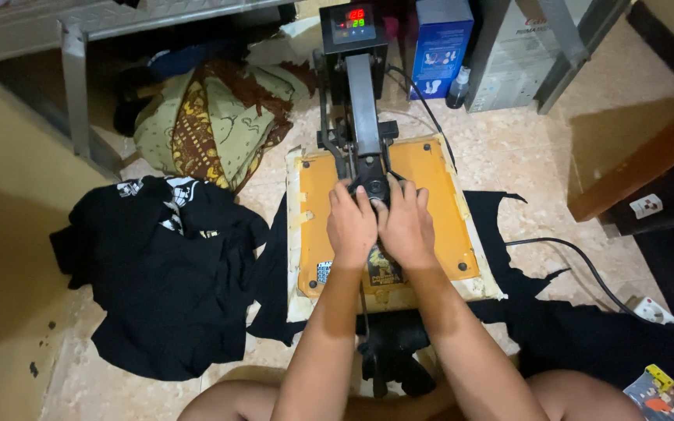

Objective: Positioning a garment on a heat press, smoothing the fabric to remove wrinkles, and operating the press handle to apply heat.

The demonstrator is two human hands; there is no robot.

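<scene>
Floor (633, 101): pale tile, everything sits on it; no desk in view. I take the heat press (384, 218) as my landmark, in the middle of the view with its orange top plate closed flat.

Black cloth (587, 327) spreads out from under the press to both sides, the larger part running off to its right. Left of the press lies a heap of black shirts (165, 273), some with white print. Beyond that heap, up and left of the press, is a bundle of green and brown patterned cloth (212, 125).

Behind the press stands its control box (352, 27) with lit digits. Right of the box are a blue carton (442, 43) and a small bottle (458, 90). A black cable (579, 261) runs off the press's right side toward a white plug block at the edge of the frame.

The press arm and its handle (372, 183) run front to back, long axis straight away from me along the plate's middle line.

Both hands sit on the handle's near end, side by side and touching. Left hand (350, 226) fingers are curled around it; right hand (406, 226) fingers likewise, wrapped over the top. Neither hand is nearer; the handle lies directly ahead of both, under the knuckles.
</scene>
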